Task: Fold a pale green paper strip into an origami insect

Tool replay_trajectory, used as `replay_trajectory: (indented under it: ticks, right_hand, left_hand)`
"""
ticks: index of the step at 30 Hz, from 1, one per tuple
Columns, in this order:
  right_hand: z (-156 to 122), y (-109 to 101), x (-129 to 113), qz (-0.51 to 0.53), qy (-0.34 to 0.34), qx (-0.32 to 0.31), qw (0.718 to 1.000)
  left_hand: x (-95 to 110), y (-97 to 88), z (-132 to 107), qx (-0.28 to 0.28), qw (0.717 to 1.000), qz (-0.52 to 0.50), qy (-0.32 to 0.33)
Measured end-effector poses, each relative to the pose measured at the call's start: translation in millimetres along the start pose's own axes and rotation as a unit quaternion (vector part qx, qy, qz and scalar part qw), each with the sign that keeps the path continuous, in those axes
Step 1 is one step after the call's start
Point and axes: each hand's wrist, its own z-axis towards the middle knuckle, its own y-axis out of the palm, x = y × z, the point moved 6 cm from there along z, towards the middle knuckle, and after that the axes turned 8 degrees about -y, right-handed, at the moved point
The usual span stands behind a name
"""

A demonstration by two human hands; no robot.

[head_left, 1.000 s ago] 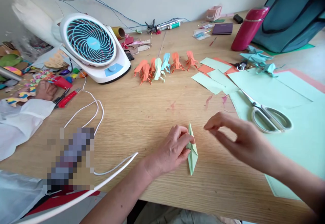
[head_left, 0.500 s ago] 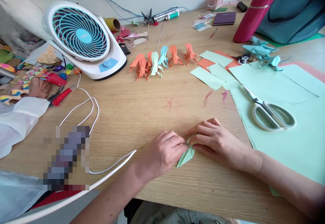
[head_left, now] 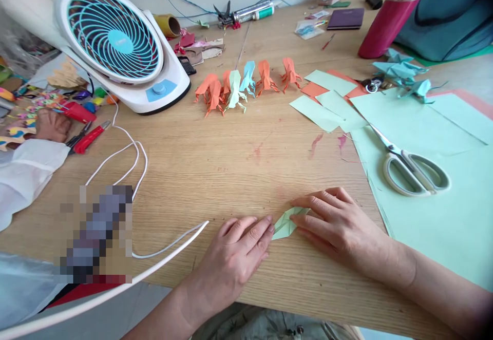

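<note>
A small folded piece of light green paper lies low over the wooden table, between my two hands. My right hand grips its right end, with the fingers bent over it and the thumb below. Against the paper's left end rest the fingertips of my left hand, whose fingers are stretched out over the table. Crease lines show on the paper's upper face, while both its ends are partly covered by fingers.
Scissors lie on large green sheets at right. Several folded paper insects stand beyond my hands, near a fan. A white cable crosses the left side, where another person's sleeve shows. A pink bottle stands far right.
My left hand has moved left and its fingers have straightened from a pinch. My right hand has shifted slightly right, and the paper has turned flatter, showing more of its face.
</note>
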Motion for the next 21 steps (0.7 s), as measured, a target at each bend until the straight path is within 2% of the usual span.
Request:
replay_trajectory:
  ticks: [4, 9, 21]
  right_hand:
    - [2.1, -3.7, -4.7, -0.044, -0.057, -0.01, 0.997]
    - [5.7, -6.0, -12.5, -0.094, -0.125, -0.007, 0.988]
    - [7.7, -4.5, -12.1, -0.101, -0.091, 0.027, 0.99]
  left_hand:
    - [3.5, -2.8, 3.5, 0.02, 1.0, -0.013, -0.006]
    - [1.0, -4.2, 13.1, 0.057, 0.995, -0.058, -0.058]
    - [-1.7, 0.5, 26.7, 0.103, 0.994, -0.019, -0.043]
